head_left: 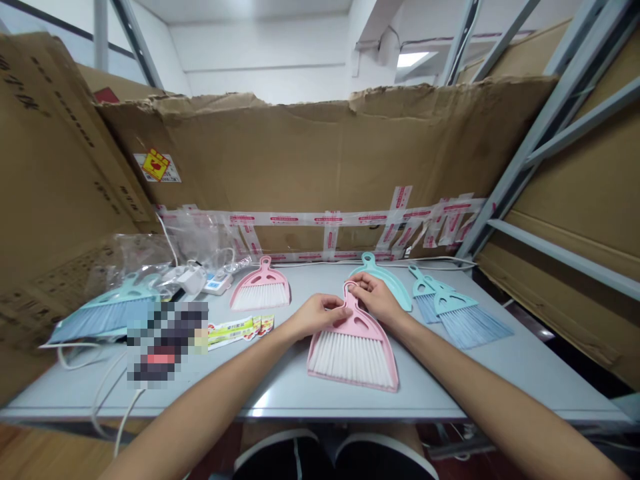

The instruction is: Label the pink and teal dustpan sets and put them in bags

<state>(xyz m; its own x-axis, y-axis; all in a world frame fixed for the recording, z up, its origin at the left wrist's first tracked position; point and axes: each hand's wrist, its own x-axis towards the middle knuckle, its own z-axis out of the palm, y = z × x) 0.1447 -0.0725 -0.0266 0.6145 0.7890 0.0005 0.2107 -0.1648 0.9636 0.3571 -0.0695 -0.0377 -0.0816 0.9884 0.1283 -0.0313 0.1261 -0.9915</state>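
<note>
As our left hand (pixel 320 317) and right hand (pixel 376 299) pinch its looped handle, the pink plastic hand brush (pixel 340 337) rests on the grey table (pixel 450 380).

Its soft white bristles (pixel 350 360) flare toward us; beyond lie ridged teal brushes (pixel 463 317), a pixelated patch (pixel 167 343) hides something leftward, and taped cardboard (pixel 320 153) walls the back.

Left hand (pixel 319 315): on neck of pink hand broom (pixel 350 353)
Right hand (pixel 376 299): pinching its loop handle (pixel 351 288)
Right of hands: teal hand brooms (pixel 453 301) on tabletop (pixel 450 380)
</note>
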